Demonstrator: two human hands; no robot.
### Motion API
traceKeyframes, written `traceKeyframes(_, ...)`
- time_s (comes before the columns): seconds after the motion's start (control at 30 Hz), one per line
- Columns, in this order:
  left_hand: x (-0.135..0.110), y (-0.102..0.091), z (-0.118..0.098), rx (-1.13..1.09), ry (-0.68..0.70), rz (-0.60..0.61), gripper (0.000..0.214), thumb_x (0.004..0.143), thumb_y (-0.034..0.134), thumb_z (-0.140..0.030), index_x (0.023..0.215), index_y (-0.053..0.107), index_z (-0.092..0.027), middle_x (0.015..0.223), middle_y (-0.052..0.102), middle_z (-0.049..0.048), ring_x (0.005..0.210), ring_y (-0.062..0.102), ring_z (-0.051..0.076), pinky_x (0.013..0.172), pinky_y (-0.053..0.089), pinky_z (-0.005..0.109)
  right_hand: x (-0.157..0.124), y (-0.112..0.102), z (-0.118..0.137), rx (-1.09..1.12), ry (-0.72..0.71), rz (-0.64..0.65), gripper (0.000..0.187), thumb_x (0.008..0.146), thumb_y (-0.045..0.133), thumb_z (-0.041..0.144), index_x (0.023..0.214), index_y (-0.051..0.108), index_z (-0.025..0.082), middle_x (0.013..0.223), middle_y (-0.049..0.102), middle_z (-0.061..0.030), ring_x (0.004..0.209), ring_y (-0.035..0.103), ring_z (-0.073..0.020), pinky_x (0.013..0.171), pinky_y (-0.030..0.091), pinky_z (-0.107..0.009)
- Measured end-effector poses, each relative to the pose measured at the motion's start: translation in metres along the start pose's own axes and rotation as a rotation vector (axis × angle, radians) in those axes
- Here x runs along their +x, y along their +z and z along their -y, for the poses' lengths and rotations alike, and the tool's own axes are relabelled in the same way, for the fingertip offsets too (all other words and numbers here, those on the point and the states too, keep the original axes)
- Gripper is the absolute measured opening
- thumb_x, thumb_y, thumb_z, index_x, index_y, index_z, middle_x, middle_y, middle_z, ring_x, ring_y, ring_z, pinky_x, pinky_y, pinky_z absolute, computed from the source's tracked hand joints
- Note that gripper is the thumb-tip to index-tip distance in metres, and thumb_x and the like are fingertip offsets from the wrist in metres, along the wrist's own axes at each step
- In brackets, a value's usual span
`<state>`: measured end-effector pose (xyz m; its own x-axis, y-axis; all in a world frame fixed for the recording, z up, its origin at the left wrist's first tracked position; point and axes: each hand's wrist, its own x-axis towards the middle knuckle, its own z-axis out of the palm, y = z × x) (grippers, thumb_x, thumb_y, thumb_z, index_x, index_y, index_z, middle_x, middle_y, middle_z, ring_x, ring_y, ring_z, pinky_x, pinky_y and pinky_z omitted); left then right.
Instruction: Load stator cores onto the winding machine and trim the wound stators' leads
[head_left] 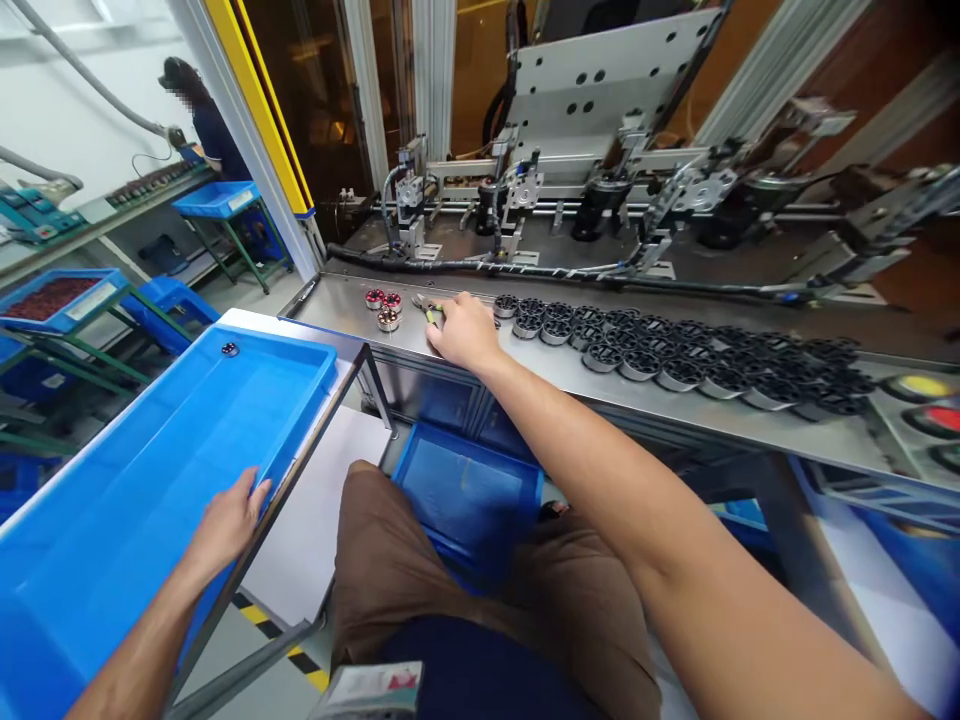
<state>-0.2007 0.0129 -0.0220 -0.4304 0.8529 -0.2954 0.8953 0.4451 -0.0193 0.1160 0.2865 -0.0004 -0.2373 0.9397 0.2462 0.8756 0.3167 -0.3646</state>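
My right hand (466, 332) is over the metal ledge, fingers closed around the green-handled pliers (430, 316), whose jaws point left. Just left of the jaws stand a few small round motor parts (388, 319) with red and copper-coloured insides. Right of that hand, rows of black-topped round parts with silver rims (640, 363) crowd the ledge. My left hand (229, 522) grips the near right rim of a large blue tray (319, 372). One small dark round part (229, 349) lies at the tray's far end.
Behind the ledge is a machine with clamp fixtures (523, 192) and a cable run along its front. Push buttons (924, 387) sit at far right. A blue bin (469, 490) is below, between my knees. Another person (214, 125) works at back left, near blue trays on stands.
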Motion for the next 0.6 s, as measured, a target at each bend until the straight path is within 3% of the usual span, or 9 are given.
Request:
traceKeyframes(0.33,-0.012,0.004,0.01,-0.065,0.014,0.0,0.066,0.096,0.024,-0.053,0.138,0.051,-0.01,0.124,0.071,0.0188,0.118,0.065,0.038,0.093,0.051,0.043,0.0,0.001,0.001,0.012,-0.003,-0.007,0.044,0.089,0.051,0.035,0.122,0.066,0.009,0.124,0.061,-0.02,0.117,0.053,-0.0346,0.098,0.039,-0.045)
traceKeyframes(0.43,-0.014,-0.012,0.007,-0.098,0.055,-0.036,0.066,0.094,0.031,-0.056,0.137,0.054,-0.011,0.129,0.068,0.0189,0.119,0.064,0.038,0.095,0.051,0.046,0.001,0.0,0.002,0.016,-0.009,-0.003,0.043,0.09,0.052,0.035,0.121,0.066,0.009,0.124,0.061,-0.0202,0.117,0.053,-0.0343,0.098,0.039,-0.045)
traceKeyframes(0.5,-0.004,-0.035,-0.012,-0.157,0.138,-0.188,0.068,0.091,0.042,-0.059,0.137,0.054,-0.011,0.136,0.063,0.0209,0.125,0.059,0.041,0.101,0.047,0.052,0.0,0.0,0.003,0.02,-0.013,0.001,0.043,0.09,0.052,0.034,0.121,0.066,0.009,0.124,0.061,-0.0204,0.118,0.053,-0.0343,0.098,0.04,-0.045)
traceKeyframes(0.53,0.005,-0.049,-0.027,-0.197,0.199,-0.309,0.068,0.089,0.047,-0.059,0.136,0.055,-0.011,0.139,0.06,0.0222,0.128,0.056,0.043,0.105,0.044,0.055,0.0,0.0,0.004,0.022,-0.013,0.002,0.043,0.09,0.052,0.034,0.122,0.065,0.009,0.124,0.061,-0.0206,0.118,0.053,-0.0343,0.099,0.039,-0.045)
traceKeyframes(0.6,0.036,-0.076,-0.067,-0.375,0.365,-0.44,0.055,0.087,0.057,-0.049,0.129,0.061,-0.013,0.137,0.062,0.0205,0.133,0.052,0.042,0.113,0.036,0.056,-0.001,0.0,0.005,0.032,-0.011,0.001,0.043,0.09,0.052,0.033,0.125,0.064,0.01,0.124,0.061,-0.0213,0.12,0.053,-0.0344,0.1,0.039,-0.046)
